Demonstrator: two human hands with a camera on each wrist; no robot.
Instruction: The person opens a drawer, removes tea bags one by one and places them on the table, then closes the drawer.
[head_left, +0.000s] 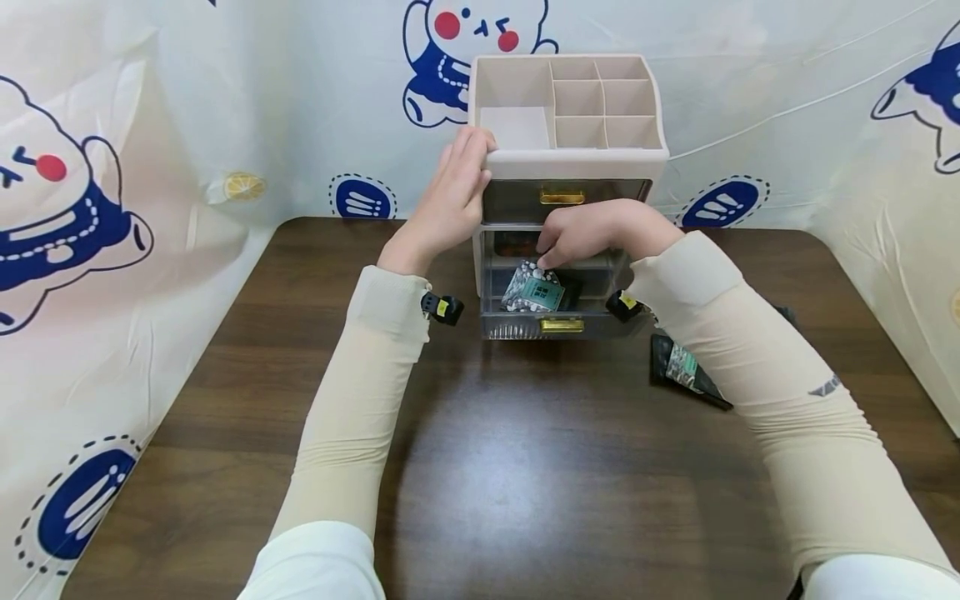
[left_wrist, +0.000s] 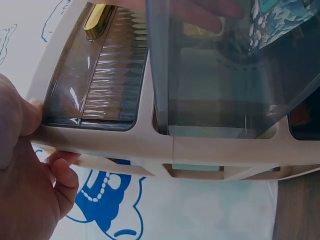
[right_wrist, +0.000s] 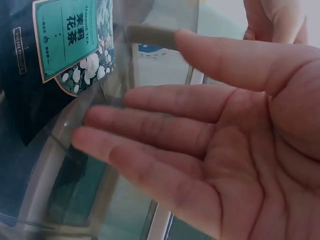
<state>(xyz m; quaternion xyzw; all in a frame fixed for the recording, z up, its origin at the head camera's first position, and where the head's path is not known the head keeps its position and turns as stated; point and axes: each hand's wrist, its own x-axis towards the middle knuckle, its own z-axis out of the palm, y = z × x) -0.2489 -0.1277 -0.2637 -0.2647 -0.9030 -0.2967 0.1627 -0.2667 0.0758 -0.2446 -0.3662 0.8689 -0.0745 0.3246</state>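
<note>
A white desktop drawer organizer [head_left: 570,164] stands at the far side of the table, its clear middle drawer [head_left: 525,327] pulled out. Inside that drawer lies a jasmine tea bag [head_left: 534,288], dark with a green label and white flowers; its printing reads clearly on the tea bag [right_wrist: 67,37] in the right wrist view. My left hand [head_left: 456,187] grips the organizer's upper left corner, with fingers over the top edge. Above the drawer is my right hand [head_left: 581,232], palm and loosely extended fingers showing in the right wrist view, holding nothing.
Another dark bag with a green label [head_left: 682,367] lies on the brown table [head_left: 525,467] beneath my right forearm. A closed top drawer with a gold handle [head_left: 562,197] sits above the pulled-out one. A printed cloth [head_left: 300,100] hangs behind.
</note>
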